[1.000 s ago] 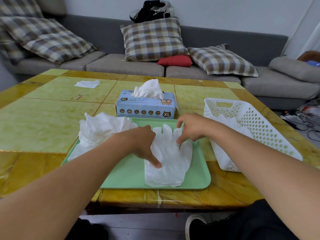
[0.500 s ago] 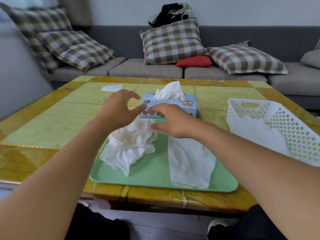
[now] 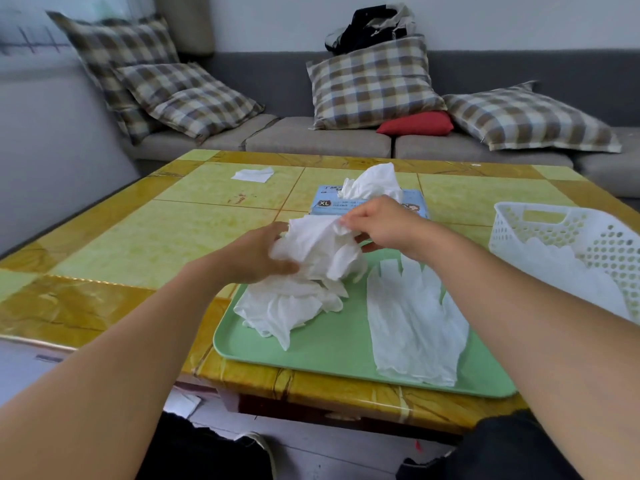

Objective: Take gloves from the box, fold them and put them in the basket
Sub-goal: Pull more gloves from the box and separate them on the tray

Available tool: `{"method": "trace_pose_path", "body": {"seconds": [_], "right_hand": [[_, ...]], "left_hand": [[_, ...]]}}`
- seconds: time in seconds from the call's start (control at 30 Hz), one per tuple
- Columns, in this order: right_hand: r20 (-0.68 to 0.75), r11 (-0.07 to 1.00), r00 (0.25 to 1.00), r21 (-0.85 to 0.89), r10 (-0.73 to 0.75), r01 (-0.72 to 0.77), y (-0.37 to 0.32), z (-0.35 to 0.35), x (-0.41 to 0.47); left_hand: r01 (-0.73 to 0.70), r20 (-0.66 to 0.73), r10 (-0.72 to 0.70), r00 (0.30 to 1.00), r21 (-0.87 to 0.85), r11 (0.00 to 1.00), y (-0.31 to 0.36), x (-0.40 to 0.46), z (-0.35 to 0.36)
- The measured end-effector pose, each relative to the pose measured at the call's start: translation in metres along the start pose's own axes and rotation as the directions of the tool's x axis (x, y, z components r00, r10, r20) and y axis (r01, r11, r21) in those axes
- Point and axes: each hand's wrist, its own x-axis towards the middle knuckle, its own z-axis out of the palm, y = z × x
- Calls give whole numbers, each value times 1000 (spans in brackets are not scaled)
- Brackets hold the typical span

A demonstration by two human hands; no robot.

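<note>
L hand [image 3: 258, 256] gripped crumpled glove pile [image 3: 304, 271] at green tray's [image 3: 332, 344] left edge. R hand [image 3: 379, 223] pinched pile's top, glove box [image 3: 369, 202] just behind. Flat glove [image 3: 412, 320] lay below R wrist; white basket [image 3: 568, 233] stood further right, w/ bare tabletop [image 3: 145, 237] left of L hand.

Box [image 3: 325, 202]: "XL" in dark badge on front left; Chinese characters on top, seemingly "丁腈", rest unreadable.

left hand [image 3: 258, 258] + right hand [image 3: 382, 225] | gripping crumpled glove [image 3: 318, 245] | above tray [image 3: 332, 344]
</note>
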Motion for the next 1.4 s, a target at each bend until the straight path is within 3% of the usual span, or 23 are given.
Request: {"method": "trace_pose_path", "body": {"seconds": [0.17, 0.3, 0.37, 0.43, 0.5, 0.57, 0.67, 0.77, 0.87, 0.93, 0.97, 1.03, 1.1, 1.17, 1.27, 1.4], "right_hand": [[-9, 867, 992, 488, 123, -103, 9, -5, -10], [52, 713, 971, 670, 234, -208, 13, 13, -13], [69, 614, 960, 756, 272, -228, 13, 22, -10], [113, 539, 955, 804, 274, -249, 11, 27, -11], [179, 538, 956, 795, 232, -279, 9, 28, -14], [200, 596, 955, 747, 221, -294, 9, 29, -15], [114, 634, 957, 727, 265, -262, 3, 23, -16], [65, 506, 973, 846, 219, -170, -6, 3, -21], [44, 355, 982, 929, 182, -108, -15, -16, -39], [74, 328, 987, 937, 141, -117, -18, -23, -53], [98, 334, 988, 933, 121, -133, -18, -24, -58], [121, 348, 989, 926, 86, -144, -14, -29, -65], [138, 341, 989, 929, 44, -145, -8, -35, -69], [170, 301, 985, 939, 10, -165, -1, -41, -73], [196, 262, 980, 948, -31, -181, 3, -49, -80], [9, 539, 992, 839, 124, -75, 12, -51, -79]], "left_hand": [[33, 58, -42, 997, 149, 988, 7, 8, -1], [56, 281, -40, 959, -49, 997, 35, 2, -10], [3, 304, 6, 953, -29, 1000, 47, 2, -6], [-15, 207, 2, 978, 62, 998, 53, 6, 5], [-36, 119, 27, 993, 69, 997, 53, 12, 14], [-58, 152, 42, 987, 101, 993, 52, 14, 16], [-72, 200, 21, 980, 256, 964, 47, 11, 14], [-41, 145, -1, 989, 288, 957, 39, 17, 15], [29, 190, -99, 977, 339, 941, 41, 20, 7], [49, 171, -126, 977, 394, 918, 57, 13, -3], [45, 128, -92, 987, 330, 943, 68, 6, -10], [-33, 83, 44, 996, -125, 992, 97, -7, -22], [-110, 102, 214, 971, -605, 788, 119, -16, -23], [-125, 91, 271, 958, -719, 683, 134, -18, -13], [-118, 16, 196, 981, -751, 650, 147, -7, 6], [-178, -126, 135, 983, -836, 520, 155, 10, 16]]}}
